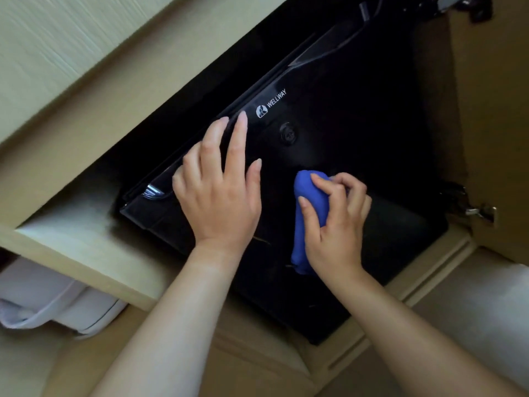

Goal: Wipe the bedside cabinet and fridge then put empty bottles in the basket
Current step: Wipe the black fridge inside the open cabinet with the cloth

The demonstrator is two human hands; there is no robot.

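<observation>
Fridge (pixel 343 138), black and set inside the wooden cabinet (pixel 86 253), is mid-wipe: a blue cloth (pixel 310 202) is grasped in the right hand (pixel 335 222) against its door, steadied by the flat, unclenched left hand (pixel 220 196). No bottles or basket are seen; that step is judged pending.

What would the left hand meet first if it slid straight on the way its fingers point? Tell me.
The left hand lies flat on the black fridge door, fingers pointing up the picture. Straight on, they would probably meet the door's glossy top edge strip first, just left of the WELLWAY logo; depth is unclear.
</observation>
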